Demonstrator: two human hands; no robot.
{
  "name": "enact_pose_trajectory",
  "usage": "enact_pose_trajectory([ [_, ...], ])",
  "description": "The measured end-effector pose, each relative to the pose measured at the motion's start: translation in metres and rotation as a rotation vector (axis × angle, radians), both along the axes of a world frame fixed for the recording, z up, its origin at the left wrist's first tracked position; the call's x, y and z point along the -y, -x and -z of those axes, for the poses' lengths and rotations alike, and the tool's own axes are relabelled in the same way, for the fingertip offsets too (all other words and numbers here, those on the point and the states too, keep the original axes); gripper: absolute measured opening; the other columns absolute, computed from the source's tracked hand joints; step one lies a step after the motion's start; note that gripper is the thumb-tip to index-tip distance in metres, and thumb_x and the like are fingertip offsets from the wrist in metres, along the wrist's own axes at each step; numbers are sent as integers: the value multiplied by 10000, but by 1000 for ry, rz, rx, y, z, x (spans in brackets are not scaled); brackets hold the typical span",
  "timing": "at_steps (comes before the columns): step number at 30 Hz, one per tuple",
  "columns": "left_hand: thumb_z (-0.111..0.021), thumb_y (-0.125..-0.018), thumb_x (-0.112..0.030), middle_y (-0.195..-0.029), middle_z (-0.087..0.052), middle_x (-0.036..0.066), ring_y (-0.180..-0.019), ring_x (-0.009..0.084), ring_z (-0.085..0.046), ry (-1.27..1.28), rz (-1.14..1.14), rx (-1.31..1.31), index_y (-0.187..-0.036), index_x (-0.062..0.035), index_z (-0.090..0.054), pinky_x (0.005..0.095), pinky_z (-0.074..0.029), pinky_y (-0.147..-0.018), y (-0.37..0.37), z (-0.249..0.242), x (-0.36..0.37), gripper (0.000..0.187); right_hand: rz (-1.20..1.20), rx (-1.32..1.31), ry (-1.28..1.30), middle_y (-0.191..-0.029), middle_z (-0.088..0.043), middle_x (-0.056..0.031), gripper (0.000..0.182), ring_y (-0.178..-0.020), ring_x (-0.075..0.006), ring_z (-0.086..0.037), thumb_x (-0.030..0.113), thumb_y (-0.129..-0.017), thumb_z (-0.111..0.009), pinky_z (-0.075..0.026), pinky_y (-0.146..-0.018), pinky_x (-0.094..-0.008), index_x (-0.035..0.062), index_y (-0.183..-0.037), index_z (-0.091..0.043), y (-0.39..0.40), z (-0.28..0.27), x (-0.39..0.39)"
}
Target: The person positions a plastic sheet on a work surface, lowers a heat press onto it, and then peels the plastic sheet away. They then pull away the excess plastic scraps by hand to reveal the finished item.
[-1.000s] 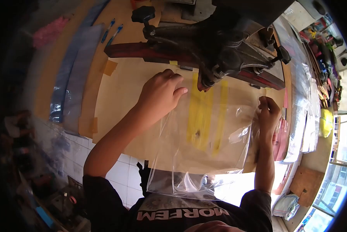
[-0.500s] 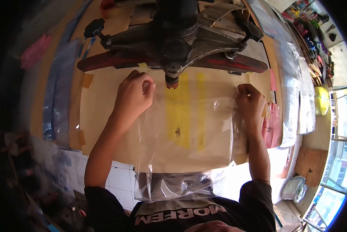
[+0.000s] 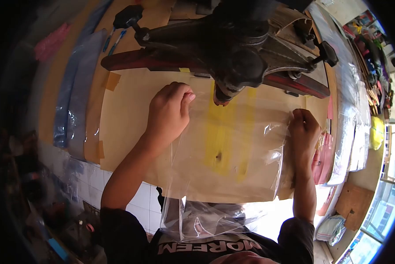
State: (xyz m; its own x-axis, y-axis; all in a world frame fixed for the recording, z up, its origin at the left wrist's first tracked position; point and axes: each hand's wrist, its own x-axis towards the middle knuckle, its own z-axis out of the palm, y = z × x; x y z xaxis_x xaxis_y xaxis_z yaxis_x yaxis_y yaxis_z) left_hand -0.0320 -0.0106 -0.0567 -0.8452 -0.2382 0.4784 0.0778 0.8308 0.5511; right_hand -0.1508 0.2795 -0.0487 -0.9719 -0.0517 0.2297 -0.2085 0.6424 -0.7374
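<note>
A clear plastic sheet (image 3: 193, 215) lies over the brown board (image 3: 131, 114), and its near end hangs past the front edge against my dark shirt. My left hand (image 3: 172, 106) is closed in a pinch at the sheet's far left corner. At the far right corner, my right hand (image 3: 305, 128) is also closed, pinching the plastic. Just beyond my hands stands a dark metal machine head (image 3: 237, 57) with a long red-and-black bar (image 3: 131, 60). Yellow tape strips (image 3: 219, 141) show on the board through the plastic.
Folded bluish plastic (image 3: 81, 92) lies along the left, near two blue pens (image 3: 117, 42). Stacked clear plastic (image 3: 347, 119) and a red packet (image 3: 323, 158) are on the right. A yellow bag (image 3: 377, 132) sits farther right by the windows.
The view has turned slightly, so the machine, board and hands appear farther right. Both hands keep their pinch on the plastic sheet, and my left fingers look more tightly closed.
</note>
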Motion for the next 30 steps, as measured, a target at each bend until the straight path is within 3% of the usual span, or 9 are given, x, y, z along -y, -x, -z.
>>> enact_pose_trajectory([
  [7,-624,-799,-2,-732,-612,121,-668,283,-591,51,-55,1,-826,-5,-568,360,-473,-603,-2,-4,-3,63,-1,40,-4,-519,-551,-73,184,-453,-112,-525,139,-835,-565,-406,-459,-271,-16,-809,-658,0,1,1],
  [9,-624,-799,0,-725,-611,119,-659,278,-590,37,-61,-4,-821,-6,-565,353,-470,-594,-1,-3,-2,63,-15,120,22,-577,-533,-11,234,-508,-64,-473,198,-880,-564,-369,-466,-227,-20,-879,-648,1,4,-2],
  [14,-611,-784,10,-670,-593,109,-625,278,-579,-62,-83,0,-812,-31,-539,370,-466,-578,0,-2,-3,87,-16,70,-50,-579,-547,-13,246,-503,-65,-478,201,-884,-561,-370,-463,-227,-29,-886,-648,-2,-2,1],
  [16,-613,-778,17,-674,-595,117,-610,282,-586,-221,-92,39,-847,-31,-528,366,-465,-563,0,-4,-3,120,-18,78,-55,-581,-553,-15,248,-503,-65,-482,201,-886,-559,-371,-463,-227,-30,-890,-649,-3,-4,2],
  [19,-617,-777,11,-667,-595,115,-601,279,-592,-217,-59,69,-867,-36,-508,362,-463,-554,3,-3,1,148,-7,121,-17,-572,-555,-28,244,-513,-68,-488,197,-882,-561,-374,-470,-230,-30,-885,-651,-3,-3,2],
  [22,-618,-779,10,-652,-599,112,-602,282,-606,-87,-87,115,-868,-40,-489,361,-461,-548,4,-9,-1,164,36,36,-18,-576,-579,-69,146,-476,-122,-531,117,-819,-602,-401,-458,-274,-5,-827,-681,0,0,4],
  [27,-625,-778,5,-632,-604,120,-603,309,-621,-100,-101,189,-877,-39,-462,382,-466,-556,6,-20,-1,196,-24,-144,-131,-749,-603,-94,102,-522,-188,-565,68,-779,-639,-424,-470,-301,8,-839,-695,-2,-6,8],
  [30,-632,-770,0,-640,-601,131,-615,313,-621,-38,-105,230,-874,-25,-454,392,-472,-562,4,-22,-3,208,-8,-107,-182,-723,-605,-109,99,-538,-199,-573,60,-771,-637,-430,-490,-311,8,-832,-696,-4,-12,8],
])
